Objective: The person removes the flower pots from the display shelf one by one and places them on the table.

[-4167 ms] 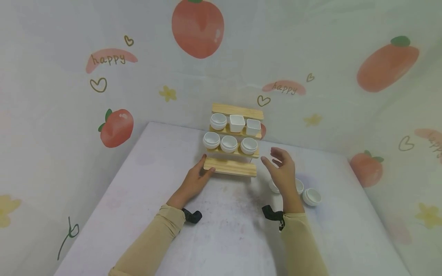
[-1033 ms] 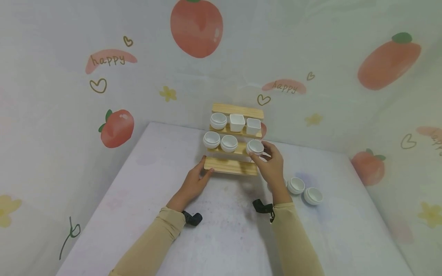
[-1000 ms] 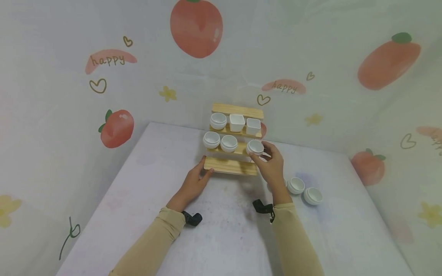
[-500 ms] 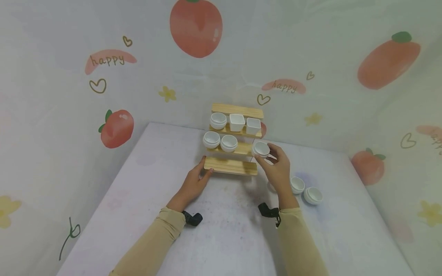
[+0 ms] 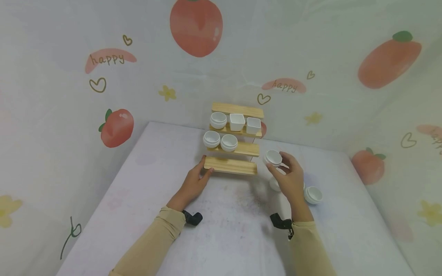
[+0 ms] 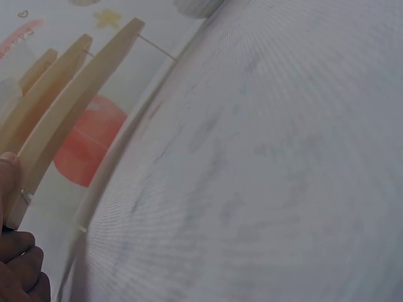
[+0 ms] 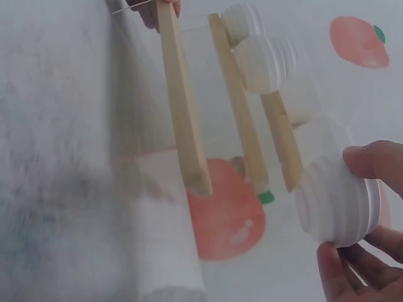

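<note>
My right hand point(image 5: 288, 178) pinches a small round white pot point(image 5: 273, 158) between thumb and fingers, held in the air right of a tiered wooden shelf point(image 5: 231, 166). The right wrist view shows that pot's ribbed side point(image 7: 337, 195) under the thumb. My left hand point(image 5: 191, 184) grips the left end of the shelf's lowest board, thumb on top and fingers behind. On the middle board stand two round white pots point(image 5: 229, 142), with bare wood to their right. The board above carries a round pot point(image 5: 218, 120) and two square pots point(image 5: 236, 122). The top board point(image 5: 238, 109) is bare.
On the table right of the shelf sit several round white pots point(image 5: 313, 195), partly hidden behind my right hand and wrist. A fruit-printed cloth wall point(image 5: 193, 76) rises close behind the shelf. The pale table point(image 5: 221, 230) stretches toward me.
My right hand took hold of the right-hand round pot on the middle board and carried it off to the right and toward me. My left hand has stayed on the lowest board.
</note>
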Available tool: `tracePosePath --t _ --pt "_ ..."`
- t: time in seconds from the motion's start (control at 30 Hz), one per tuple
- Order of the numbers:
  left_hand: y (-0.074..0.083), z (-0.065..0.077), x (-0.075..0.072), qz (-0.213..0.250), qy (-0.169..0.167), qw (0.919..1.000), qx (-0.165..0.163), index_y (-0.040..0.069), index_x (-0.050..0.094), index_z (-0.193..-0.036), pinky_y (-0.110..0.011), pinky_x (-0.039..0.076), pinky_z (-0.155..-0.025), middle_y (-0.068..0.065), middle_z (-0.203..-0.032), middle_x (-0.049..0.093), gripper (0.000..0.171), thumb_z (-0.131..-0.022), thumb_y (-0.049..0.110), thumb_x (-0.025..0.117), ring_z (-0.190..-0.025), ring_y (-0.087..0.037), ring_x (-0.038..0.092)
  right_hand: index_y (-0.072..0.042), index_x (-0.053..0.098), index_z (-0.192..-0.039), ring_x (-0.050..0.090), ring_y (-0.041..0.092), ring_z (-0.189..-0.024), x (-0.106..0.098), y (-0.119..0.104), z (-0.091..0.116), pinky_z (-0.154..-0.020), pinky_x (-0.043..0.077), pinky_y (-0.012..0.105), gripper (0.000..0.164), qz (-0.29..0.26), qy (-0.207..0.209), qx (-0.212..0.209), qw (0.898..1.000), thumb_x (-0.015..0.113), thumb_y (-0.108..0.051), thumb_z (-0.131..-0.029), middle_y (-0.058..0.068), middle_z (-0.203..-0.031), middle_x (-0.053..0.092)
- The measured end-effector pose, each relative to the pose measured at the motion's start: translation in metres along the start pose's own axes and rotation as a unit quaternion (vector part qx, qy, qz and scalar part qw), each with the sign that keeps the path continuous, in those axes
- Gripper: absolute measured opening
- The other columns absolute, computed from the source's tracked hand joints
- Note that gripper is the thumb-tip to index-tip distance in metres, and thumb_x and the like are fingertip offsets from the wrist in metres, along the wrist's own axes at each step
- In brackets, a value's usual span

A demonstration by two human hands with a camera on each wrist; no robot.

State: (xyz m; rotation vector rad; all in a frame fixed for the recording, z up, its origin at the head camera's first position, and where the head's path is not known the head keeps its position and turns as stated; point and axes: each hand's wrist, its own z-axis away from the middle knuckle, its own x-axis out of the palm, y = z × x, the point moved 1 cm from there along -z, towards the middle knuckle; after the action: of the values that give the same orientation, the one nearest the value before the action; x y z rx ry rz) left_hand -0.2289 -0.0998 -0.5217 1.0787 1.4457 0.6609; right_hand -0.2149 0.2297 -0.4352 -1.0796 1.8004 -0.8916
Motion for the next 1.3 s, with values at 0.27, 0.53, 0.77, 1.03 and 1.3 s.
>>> tracePosePath --t 0.27,0.53,0.77,1.03,1.3 --pt "0.002 0.0 0.0 0.002 0.002 1.0 0.002 -0.002 0.021 -0.167 -0.049 0.024 -0.133 -0.02 -0.175 0.021 0.085 -0.11 0.051 0.053 -0.163 -0.032 0.022 0.001 0.061 -0.143 0.06 0.0 -0.117 -0.032 0.009 0.021 -0.096 0.053 0.006 0.062 0.041 0.011 0.033 0.999 0.087 -0.003 -0.088 0.016 -0.137 0.066" --pt "0.003 -0.001 0.0 0.0 -0.002 1.0 0.0 -0.001 0.019 -0.168 -0.049 0.024 -0.134 -0.019 -0.176 0.02 0.085 -0.11 0.052 0.052 -0.163 -0.031 0.021 -0.003 0.06 -0.144 0.059 -0.003 -0.12 -0.061 0.024 0.045 -0.097 0.052 0.005 0.063 0.096 0.023 0.087 0.991 0.089 -0.01 -0.088 0.014 -0.142 0.064" --pt "0.003 -0.001 -0.001 0.003 -0.001 1.0 -0.003 -0.002 0.02 -0.168 -0.049 0.024 -0.133 -0.019 -0.176 0.02 0.086 -0.11 0.053 0.052 -0.163 -0.032 0.021 -0.005 0.06 -0.145 0.058 0.007 -0.128 -0.074 0.027 0.058 -0.102 0.051 0.007 0.064 0.128 0.017 0.129 0.983 0.089 -0.021 -0.09 0.011 -0.147 0.063" --pt "0.002 0.0 -0.001 0.005 0.0 1.0 -0.005 -0.002 0.021 -0.167 -0.048 0.023 -0.134 -0.02 -0.176 0.02 0.084 -0.11 0.049 0.054 -0.164 -0.031 0.021 0.0 0.06 -0.142 0.056 -0.01 -0.112 -0.069 0.039 0.072 -0.098 0.05 0.003 0.062 0.099 0.009 0.136 0.986 0.089 -0.01 -0.088 0.013 -0.142 0.061" --pt "0.003 0.001 -0.001 -0.001 0.0 1.0 -0.005 -0.002 0.021 -0.167 -0.049 0.025 -0.133 -0.02 -0.175 0.021 0.083 -0.111 0.048 0.054 -0.163 -0.032 0.023 -0.001 0.061 -0.141 0.06 0.016 -0.127 -0.062 0.038 0.08 -0.092 0.05 0.001 0.06 0.121 -0.013 0.146 0.982 0.089 -0.015 -0.09 0.016 -0.139 0.064"
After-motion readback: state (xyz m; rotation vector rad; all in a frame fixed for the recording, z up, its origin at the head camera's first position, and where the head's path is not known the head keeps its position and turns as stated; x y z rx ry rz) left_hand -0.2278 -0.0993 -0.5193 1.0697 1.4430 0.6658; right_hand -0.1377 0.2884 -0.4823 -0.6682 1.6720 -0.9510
